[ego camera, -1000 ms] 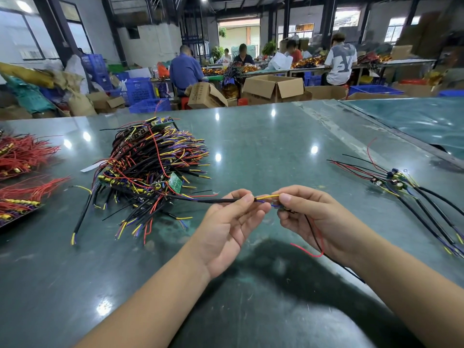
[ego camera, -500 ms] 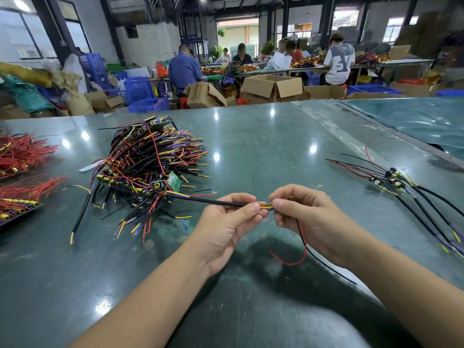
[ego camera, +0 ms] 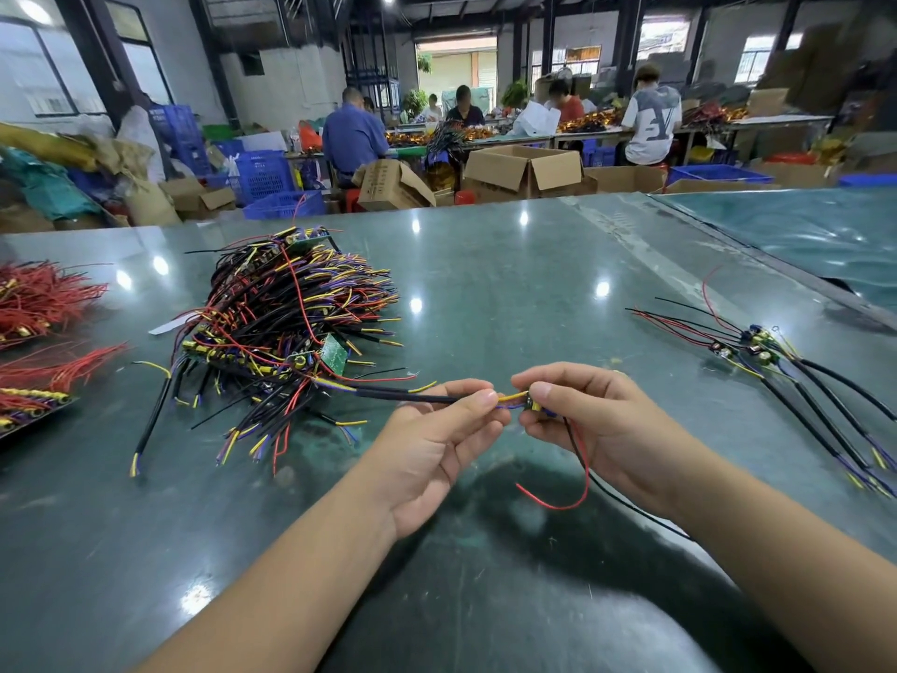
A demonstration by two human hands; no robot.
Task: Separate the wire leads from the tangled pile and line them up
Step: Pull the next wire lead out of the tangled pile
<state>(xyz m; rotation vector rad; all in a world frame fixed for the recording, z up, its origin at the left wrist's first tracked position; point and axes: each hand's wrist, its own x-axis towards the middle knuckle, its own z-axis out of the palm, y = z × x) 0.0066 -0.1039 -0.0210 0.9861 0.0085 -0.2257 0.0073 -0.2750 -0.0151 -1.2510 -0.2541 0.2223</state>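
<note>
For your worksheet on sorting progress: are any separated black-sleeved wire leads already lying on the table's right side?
Yes, several black-sleeved wire leads lie side by side on the green table.

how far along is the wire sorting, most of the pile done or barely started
Barely started. Done: a few leads lie side by side in the sorted row at the right. In hand: the left hand and right hand pinch one wire lead between them, its black end still reaching into the tangled pile. Left: that pile, far larger than the sorted row.
</note>
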